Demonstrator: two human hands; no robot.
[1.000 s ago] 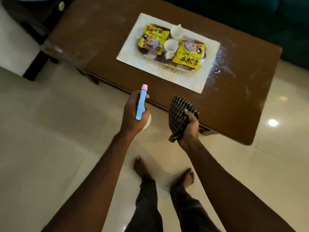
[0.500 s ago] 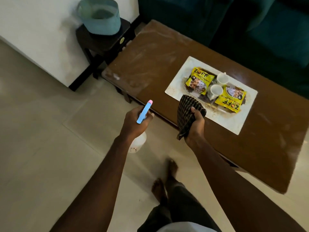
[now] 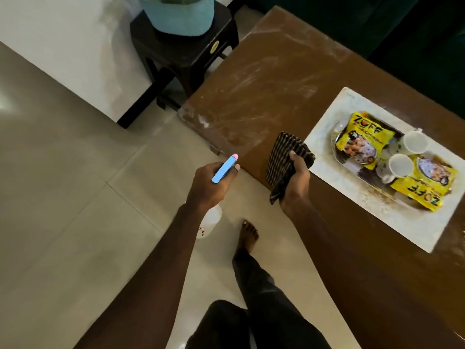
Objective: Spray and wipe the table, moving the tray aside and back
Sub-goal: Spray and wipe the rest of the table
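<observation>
Head view: spray bottle [image 3: 224, 170], cloth [image 3: 284, 159]

Domestic living room, brown coffee table [image 3: 264, 91] bearing tray [image 3: 324, 137] of snack packets [image 3: 362, 139] and cups [image 3: 400, 166], dark green sofa [image 3: 377, 23] behind, small dark side stool [image 3: 186, 56], glossy tiled floor [image 3: 63, 197], bare feet.

Head camera looks steeply down over the table [image 3: 276, 91] edge from nearby.

A brown table [image 3: 264, 96], streaked with pale dust, extended toward two o'clock. A glass tray [image 3: 352, 162] with two yellow packets and two white cups was set on a white mat at three o'clock. A blue-headed spray bottle [image 3: 224, 170] and a striped cloth [image 3: 281, 159] were held at its near edge.
</observation>
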